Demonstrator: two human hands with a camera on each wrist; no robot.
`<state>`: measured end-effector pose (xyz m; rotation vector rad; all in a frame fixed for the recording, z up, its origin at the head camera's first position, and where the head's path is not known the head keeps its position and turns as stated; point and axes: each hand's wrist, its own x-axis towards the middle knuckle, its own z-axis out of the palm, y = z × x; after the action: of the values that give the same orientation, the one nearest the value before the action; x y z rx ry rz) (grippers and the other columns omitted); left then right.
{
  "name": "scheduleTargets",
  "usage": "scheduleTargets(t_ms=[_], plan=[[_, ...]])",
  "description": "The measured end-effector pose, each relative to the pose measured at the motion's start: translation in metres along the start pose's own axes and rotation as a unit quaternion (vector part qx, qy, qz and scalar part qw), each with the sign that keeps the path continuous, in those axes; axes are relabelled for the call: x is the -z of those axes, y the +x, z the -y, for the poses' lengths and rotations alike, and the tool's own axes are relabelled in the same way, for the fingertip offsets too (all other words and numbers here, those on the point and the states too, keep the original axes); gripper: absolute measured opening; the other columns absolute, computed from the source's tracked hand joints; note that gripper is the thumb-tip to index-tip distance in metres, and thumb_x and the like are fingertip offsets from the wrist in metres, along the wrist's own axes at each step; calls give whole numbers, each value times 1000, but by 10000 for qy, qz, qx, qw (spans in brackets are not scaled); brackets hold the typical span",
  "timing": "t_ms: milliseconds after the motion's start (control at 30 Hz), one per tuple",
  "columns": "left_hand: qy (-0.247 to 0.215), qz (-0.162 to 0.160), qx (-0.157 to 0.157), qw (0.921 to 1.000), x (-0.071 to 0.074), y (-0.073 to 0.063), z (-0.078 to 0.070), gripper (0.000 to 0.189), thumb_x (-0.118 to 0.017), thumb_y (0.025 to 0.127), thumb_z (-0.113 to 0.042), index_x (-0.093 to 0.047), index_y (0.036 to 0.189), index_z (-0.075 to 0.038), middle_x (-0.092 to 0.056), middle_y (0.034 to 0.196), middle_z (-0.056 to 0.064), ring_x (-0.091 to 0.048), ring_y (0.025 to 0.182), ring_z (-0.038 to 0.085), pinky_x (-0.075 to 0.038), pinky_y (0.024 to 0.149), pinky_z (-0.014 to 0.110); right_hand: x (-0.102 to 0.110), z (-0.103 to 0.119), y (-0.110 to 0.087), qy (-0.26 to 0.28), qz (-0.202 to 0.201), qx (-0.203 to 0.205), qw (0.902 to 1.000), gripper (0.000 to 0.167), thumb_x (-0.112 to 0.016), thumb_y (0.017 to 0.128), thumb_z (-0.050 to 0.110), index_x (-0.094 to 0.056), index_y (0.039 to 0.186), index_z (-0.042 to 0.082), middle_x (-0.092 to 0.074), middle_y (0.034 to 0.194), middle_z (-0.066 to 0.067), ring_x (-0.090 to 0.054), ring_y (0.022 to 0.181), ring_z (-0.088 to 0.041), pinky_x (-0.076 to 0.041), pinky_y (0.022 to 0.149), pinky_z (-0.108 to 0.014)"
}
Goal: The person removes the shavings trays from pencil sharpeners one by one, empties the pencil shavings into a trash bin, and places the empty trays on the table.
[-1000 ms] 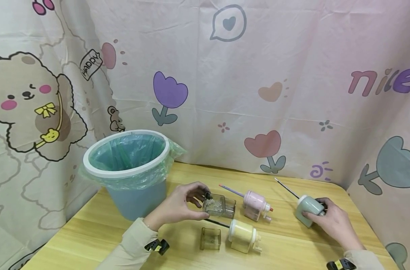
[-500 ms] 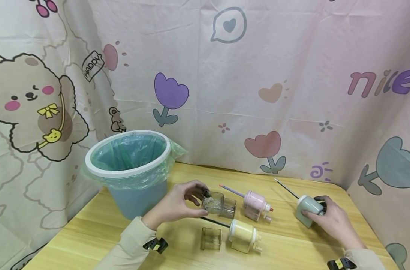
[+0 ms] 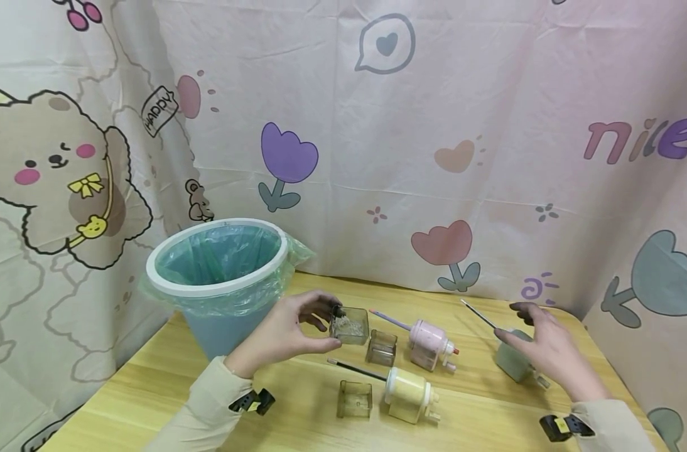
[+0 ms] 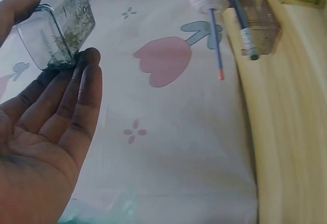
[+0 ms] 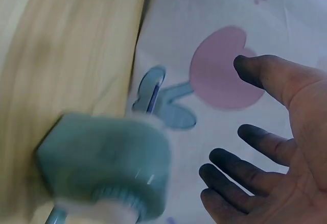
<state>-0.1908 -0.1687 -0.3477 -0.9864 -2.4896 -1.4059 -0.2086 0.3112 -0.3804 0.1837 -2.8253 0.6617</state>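
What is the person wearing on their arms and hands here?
Both hands are bare: the left hand and the right hand wear no gloves and no rings that show. Each arm is in a long pale beige sleeve, left sleeve and right sleeve. A small black clip-like device with yellow markings sits at each cuff, left and right.

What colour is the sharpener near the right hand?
Pale green sharpener, clearest in the right wrist view.

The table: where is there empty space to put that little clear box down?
The table is bare along its near left edge, in front of the bin, and near the back between the bin and the pink sharpener. The middle, round the yellow sharpener and clear trays, is crowded.
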Motion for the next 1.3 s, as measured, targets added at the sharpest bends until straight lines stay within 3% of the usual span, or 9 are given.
scheduleTargets(t_ms=[300, 633, 867, 1300], plan=[[313, -337, 97, 9989, 20, -2, -14, 58, -95, 81, -22, -69, 133, -19, -78, 117, -4, -75, 104, 10, -64, 92, 28, -1, 40, 11, 196, -130, 616, 9978, 73, -76, 98, 48, -53, 148, 0, -65, 136, -33, -63, 123, -54, -51, 98, -73], [722, -806, 155, 9940, 54, -11, -23, 56, -94, 83, -22, -70, 133, -18, -79, 116, -4, -76, 99, 9, -65, 85, 32, 0, 95, 30, 678, 128, 936, 9932, 71, -74, 100, 49, -53, 150, 4, -65, 145, -24, -61, 132, -49, -52, 106, -68], [1019, -1086, 275, 9885, 79, -15, -31, 53, -94, 84, -23, -70, 132, -21, -79, 112, -4, -75, 97, 9, -63, 84, 24, 1, 132, 46, 926, 307, 1207, 9879, 67, -73, 101, 46, -53, 152, 8, -66, 144, -20, -63, 133, -44, -52, 109, -64], [1360, -1452, 476, 9788, 111, -27, -52, 54, -94, 84, -24, -71, 133, -18, -80, 111, 0, -76, 96, 8, -62, 82, 21, -6, 190, 70, 1380, 504, 1810, 9724, 60, -78, 99, 41, -58, 148, 11, -66, 146, -13, -63, 136, -38, -52, 113, -60]])
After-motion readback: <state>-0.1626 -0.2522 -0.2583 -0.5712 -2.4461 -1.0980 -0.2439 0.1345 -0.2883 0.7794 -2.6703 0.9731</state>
